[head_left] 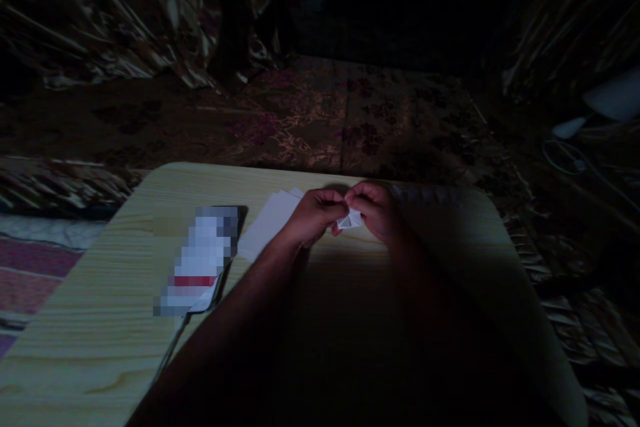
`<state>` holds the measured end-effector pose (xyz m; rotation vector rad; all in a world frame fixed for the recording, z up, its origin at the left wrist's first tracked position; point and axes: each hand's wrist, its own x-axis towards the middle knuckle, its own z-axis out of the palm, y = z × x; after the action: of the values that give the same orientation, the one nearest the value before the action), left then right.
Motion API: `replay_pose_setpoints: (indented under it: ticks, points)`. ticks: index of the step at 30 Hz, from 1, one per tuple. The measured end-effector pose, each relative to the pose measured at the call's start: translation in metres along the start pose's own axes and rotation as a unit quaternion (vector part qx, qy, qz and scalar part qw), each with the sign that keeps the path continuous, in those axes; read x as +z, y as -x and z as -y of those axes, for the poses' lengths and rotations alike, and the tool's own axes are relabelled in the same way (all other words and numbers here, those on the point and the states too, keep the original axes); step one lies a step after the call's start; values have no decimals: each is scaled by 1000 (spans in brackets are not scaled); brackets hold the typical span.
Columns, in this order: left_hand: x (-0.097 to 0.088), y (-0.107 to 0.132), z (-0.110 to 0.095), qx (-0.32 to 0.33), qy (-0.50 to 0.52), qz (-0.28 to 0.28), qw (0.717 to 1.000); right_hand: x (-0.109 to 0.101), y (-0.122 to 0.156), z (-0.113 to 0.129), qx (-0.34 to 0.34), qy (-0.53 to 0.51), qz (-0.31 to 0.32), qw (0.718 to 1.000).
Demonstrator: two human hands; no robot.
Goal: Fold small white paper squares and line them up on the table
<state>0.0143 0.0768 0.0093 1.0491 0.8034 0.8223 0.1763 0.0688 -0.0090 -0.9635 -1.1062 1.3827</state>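
Note:
Both my hands meet over the far middle of a light wooden table [100,320]. My left hand [314,215] and my right hand [376,209] pinch a small folded piece of white paper [350,219] between their fingertips, held just above the tabletop. The fingers of both hands are curled closed around the paper. A small stack of white paper sheets [267,221] lies flat on the table just left of my left hand, partly hidden by it.
A phone [200,263] with a lit, blurred screen lies on the table's left half, a cable running from its lower end. Patterned fabric [310,120] covers the floor beyond. A white cable [565,157] lies at the far right. The room is dark.

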Motion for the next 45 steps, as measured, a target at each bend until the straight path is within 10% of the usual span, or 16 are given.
replay_pose_setpoints:
  ticks: [45]
  points:
    - [12, -5, 4, 167, -36, -218, 961, 10, -4, 0, -83, 56, -97, 990]
